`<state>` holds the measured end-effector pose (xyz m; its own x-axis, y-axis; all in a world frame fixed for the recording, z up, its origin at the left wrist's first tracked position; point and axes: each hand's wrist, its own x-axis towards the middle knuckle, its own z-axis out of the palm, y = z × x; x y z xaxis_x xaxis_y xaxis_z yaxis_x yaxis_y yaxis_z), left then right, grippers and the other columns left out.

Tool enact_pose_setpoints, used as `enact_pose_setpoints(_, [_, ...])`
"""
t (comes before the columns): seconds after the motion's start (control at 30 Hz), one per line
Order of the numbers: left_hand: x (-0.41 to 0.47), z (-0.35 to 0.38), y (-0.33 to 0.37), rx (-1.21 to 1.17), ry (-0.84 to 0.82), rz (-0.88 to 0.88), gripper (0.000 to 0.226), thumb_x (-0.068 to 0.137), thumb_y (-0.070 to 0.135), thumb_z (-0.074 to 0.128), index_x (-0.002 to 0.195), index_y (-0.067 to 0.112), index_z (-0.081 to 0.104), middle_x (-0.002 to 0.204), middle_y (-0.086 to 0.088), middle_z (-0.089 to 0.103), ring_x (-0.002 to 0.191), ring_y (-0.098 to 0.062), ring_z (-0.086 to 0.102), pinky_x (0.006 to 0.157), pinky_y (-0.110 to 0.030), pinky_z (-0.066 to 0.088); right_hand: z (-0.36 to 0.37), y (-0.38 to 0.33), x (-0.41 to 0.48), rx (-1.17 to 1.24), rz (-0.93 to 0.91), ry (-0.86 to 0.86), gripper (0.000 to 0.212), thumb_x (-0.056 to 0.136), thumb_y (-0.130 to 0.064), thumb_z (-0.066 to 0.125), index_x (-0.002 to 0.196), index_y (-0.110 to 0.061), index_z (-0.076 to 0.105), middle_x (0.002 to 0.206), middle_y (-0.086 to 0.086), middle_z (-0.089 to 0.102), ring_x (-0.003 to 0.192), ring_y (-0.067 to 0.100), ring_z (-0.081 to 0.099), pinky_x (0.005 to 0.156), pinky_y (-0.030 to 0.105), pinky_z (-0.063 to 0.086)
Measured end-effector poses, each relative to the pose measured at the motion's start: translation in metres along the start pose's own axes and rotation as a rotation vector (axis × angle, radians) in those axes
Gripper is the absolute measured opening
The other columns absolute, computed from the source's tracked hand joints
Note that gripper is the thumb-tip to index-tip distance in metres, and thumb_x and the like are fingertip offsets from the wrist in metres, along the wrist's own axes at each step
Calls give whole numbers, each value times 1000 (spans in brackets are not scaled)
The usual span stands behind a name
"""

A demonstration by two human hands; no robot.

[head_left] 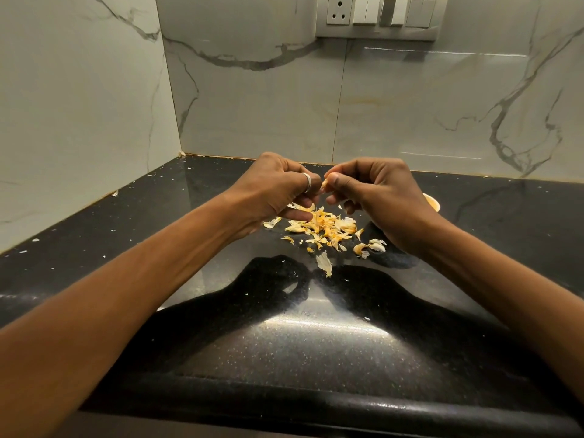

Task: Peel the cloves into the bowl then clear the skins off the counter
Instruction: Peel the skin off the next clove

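Nearest, the rounded front edge of a black speckled worktop (pixel 316 343), glossy, with a bright patch of light and the dark shadows of two arms across it. Two bare forearms reaching in from the lower corners and meeting over the middle.

Further in, one lone skin (pixel 325 263) flat on the stone, apart from the rest. Just beyond it, a loose scatter of papery skins (pixel 322 227), pale and yellow-orange, spread on the worktop under and between the hands, with a few stray flakes off to the right by the wrist.

Above that pile, both hands held clear of the surface, fingers curled inward. Left hand (pixel 271 191) with a silver ring (pixel 307 182) on one finger, thumb and fingertips closed on a small pale clove (pixel 325 184). Right hand (pixel 379 197) pinching the same clove from the other side, thumb on top, remaining fingers tucked beneath. Clove mostly hidden by the fingertips; how much of it is bare cannot be told.

Behind the right hand, only a sliver of the rim of a light bowl (pixel 432 202), standing on the worktop; contents out of sight.

Farthest, a white grey-veined marble wall (pixel 410 105) meeting in a corner at the left, and high up a switch panel (pixel 377 15) with a socket.
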<state>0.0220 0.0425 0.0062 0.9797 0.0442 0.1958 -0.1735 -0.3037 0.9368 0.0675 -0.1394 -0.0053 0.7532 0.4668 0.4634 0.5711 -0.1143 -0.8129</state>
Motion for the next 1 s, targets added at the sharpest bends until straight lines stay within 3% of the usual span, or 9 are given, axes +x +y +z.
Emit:
enact_pose_setpoints(0.2, [-1,-2,1,5,-40,-10,14,96,8,61,86,4,70,77,-7,66,63,-7,63,58,-26,58,-1,0,1,130,80,-21,14,98,-7,58,107,-3,68,84,3,76,76,13,71,59,18,52])
enact_pose_setpoints(0.47, [-3,0,3,4,-57,-24,10,94,7,63,88,5,72,80,-8,66,63,-7,62,60,-30,61,-3,1,1,134,80,-19,21,88,-14,70,108,-11,71,93,3,76,81,9,68,59,20,50])
enact_pose_setpoints(0.7, [-2,-2,3,162,-23,63,6,90,12,72,91,9,76,82,-6,70,68,-6,64,58,-26,58,-4,1,1,-16,-4,42,14,91,-12,70,105,-13,70,88,5,75,75,8,69,55,18,49])
enact_pose_setpoints(1.0, [1,-4,-1,151,57,164,11,92,8,67,98,1,74,94,-18,71,72,-13,66,57,-30,60,-3,4,2,-235,-154,43,17,89,-12,74,104,-20,74,88,-11,73,76,-1,68,63,12,52])
